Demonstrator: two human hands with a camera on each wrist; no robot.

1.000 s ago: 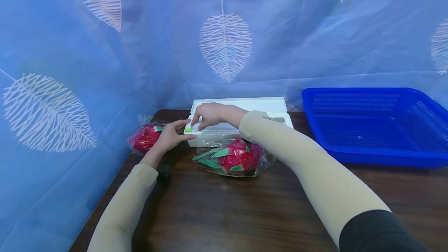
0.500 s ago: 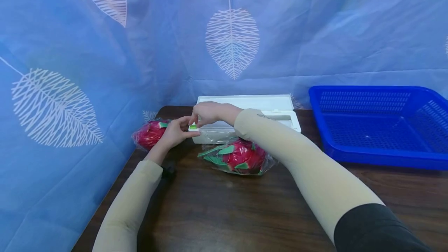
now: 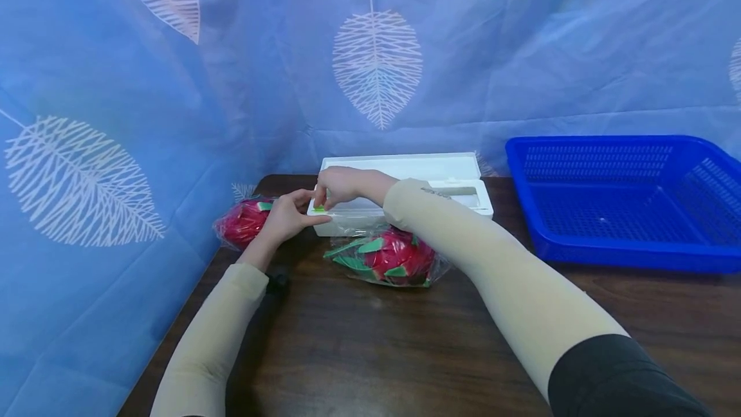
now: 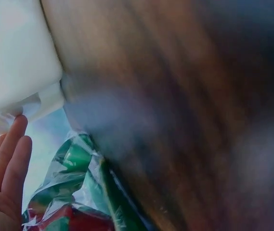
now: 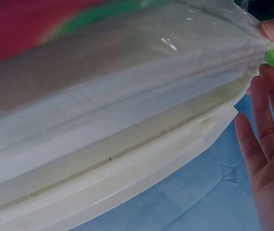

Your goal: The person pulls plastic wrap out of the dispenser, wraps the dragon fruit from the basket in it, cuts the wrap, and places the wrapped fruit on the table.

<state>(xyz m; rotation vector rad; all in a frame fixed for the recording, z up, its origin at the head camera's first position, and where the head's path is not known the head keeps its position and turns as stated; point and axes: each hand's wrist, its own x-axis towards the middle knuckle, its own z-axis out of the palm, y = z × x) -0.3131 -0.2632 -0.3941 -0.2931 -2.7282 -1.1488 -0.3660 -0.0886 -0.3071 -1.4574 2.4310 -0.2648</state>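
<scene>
A white cling film dispenser (image 3: 399,163) lies along the back of the table with its lid raised. My left hand (image 3: 283,219) holds its left end, thumb along the front edge; the left wrist view shows the fingers (image 4: 12,149) against the end wall. My right hand (image 3: 341,185) reaches across the top, finger and thumb pinching the green slide cutter (image 5: 273,57) at that same end. Clear film (image 5: 185,43) stretches from the box over a dragon fruit (image 3: 399,259) in front. A second film-wrapped dragon fruit (image 3: 243,222) sits left of my left hand.
A blue plastic basket (image 3: 608,253) stands at the right on the dark wooden table (image 3: 393,352). Blue cloth (image 3: 278,69) with white leaf prints hangs behind and to the left, close to the dispenser and the left fruit.
My right fingers have come down onto the green slide cutter, which now sits slightly further right along the edge. The left hand keeps its place at the box end. The head view shifts slightly.
</scene>
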